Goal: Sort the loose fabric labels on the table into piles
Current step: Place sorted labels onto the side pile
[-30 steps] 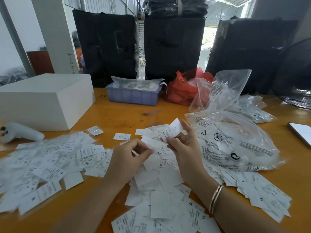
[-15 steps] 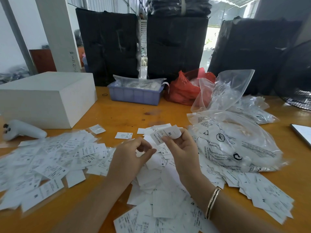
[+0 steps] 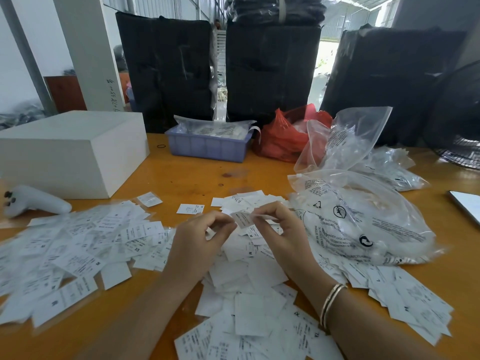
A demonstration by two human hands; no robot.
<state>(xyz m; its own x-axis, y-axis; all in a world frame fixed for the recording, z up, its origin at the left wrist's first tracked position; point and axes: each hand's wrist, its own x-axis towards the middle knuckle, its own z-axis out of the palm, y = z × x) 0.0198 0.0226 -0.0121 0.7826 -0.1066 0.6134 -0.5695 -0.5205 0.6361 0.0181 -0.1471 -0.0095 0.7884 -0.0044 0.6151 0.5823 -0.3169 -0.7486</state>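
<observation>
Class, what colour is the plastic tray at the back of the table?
The plastic tray is pale blue-lilac, seen clearly in the head view.

Print on label [image 3: 242, 219] pinched between hands blurred, unreadable. Left heap of labels [image 3: 72, 253] smeared, cut by left edge. Phone [image 3: 467, 206] and fan [image 3: 459, 157] cut by right edge. Tray [image 3: 207, 146] contents hidden under plastic.

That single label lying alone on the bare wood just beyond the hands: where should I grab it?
Take the lone label by its near long edge, coming from above. It lies flat on the table, apart from the piles, so slide a fingertip under that edge and pinch.
</observation>
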